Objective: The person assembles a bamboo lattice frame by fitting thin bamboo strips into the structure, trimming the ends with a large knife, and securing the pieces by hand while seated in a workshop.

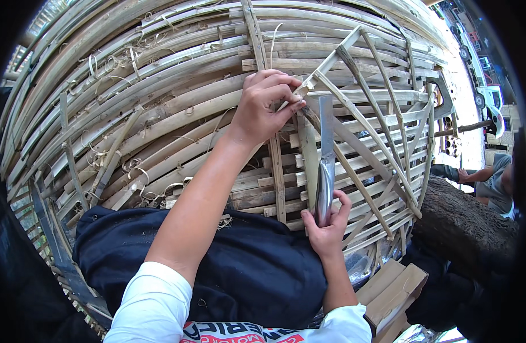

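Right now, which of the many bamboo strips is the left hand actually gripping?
The left hand pinches the pale strip running up-right from its fingers, raised above the stacked strips; the right hand holds a knife.

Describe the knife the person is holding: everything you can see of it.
The knife has a long, flat, grey metal blade pointing straight up, away from the person. The right hand grips its lower end, hiding the handle. The blade lies against thin bamboo strips that fan out over a floor of bamboo slats. The left hand pinches the strips' upper end, beside the blade tip.
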A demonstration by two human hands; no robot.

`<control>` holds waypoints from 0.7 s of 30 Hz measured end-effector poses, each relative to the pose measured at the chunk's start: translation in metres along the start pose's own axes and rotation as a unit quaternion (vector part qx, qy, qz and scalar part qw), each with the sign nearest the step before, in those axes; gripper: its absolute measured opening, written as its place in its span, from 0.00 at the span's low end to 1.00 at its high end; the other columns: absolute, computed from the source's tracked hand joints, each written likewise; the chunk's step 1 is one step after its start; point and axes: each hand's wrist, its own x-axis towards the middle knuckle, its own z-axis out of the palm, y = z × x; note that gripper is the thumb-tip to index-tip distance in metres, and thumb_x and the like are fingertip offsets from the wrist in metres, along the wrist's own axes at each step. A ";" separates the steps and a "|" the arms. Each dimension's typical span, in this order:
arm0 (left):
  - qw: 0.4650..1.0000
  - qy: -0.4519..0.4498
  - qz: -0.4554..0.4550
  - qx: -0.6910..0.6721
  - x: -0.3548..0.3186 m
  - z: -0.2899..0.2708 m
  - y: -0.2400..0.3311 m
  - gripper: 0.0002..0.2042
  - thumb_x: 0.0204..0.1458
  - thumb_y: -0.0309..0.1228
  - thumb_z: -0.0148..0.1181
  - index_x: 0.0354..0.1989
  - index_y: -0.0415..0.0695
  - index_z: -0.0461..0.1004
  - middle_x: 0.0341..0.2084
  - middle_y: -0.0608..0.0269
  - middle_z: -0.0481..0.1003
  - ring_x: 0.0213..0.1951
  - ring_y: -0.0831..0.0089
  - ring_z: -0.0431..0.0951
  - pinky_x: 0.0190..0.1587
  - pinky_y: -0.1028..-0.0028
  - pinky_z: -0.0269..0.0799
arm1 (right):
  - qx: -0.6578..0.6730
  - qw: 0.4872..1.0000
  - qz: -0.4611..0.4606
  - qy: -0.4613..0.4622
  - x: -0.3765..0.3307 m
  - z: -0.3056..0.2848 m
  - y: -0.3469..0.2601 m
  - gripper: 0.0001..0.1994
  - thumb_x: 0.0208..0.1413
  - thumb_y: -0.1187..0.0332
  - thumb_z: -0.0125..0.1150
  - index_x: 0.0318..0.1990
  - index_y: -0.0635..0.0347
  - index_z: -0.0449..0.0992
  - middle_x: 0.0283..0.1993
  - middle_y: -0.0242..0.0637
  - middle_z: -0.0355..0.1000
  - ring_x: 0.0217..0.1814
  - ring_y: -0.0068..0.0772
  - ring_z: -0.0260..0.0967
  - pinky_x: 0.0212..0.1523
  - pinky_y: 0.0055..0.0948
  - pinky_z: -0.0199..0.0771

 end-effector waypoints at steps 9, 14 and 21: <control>1.000 -0.003 0.005 0.006 0.001 0.000 0.001 0.07 0.43 0.27 0.71 0.22 0.45 0.77 0.39 0.65 0.81 0.47 0.64 0.76 0.52 0.65 0.66 | 0.478 0.866 0.097 -0.111 0.009 -0.010 -0.014 0.29 0.59 0.65 0.58 0.65 0.64 0.57 0.36 0.45 0.67 0.26 0.34 0.68 0.20 0.31 0.75; 1.000 0.000 0.002 0.005 0.000 0.000 0.000 0.07 0.43 0.27 0.72 0.22 0.45 0.76 0.39 0.65 0.81 0.47 0.64 0.76 0.52 0.65 0.66 | 0.469 0.859 0.103 -0.175 0.011 -0.014 -0.011 0.33 0.55 0.61 0.63 0.63 0.63 0.56 0.25 0.41 0.64 0.24 0.31 0.67 0.17 0.28 0.72; 1.000 -0.001 0.002 0.013 0.001 0.002 0.004 0.07 0.42 0.26 0.72 0.22 0.45 0.77 0.39 0.65 0.81 0.47 0.64 0.76 0.52 0.64 0.66 | 0.324 0.936 0.126 -0.049 0.017 -0.002 -0.003 0.26 0.60 0.73 0.57 0.63 0.62 0.57 0.32 0.35 0.67 0.24 0.23 0.67 0.24 0.21 0.73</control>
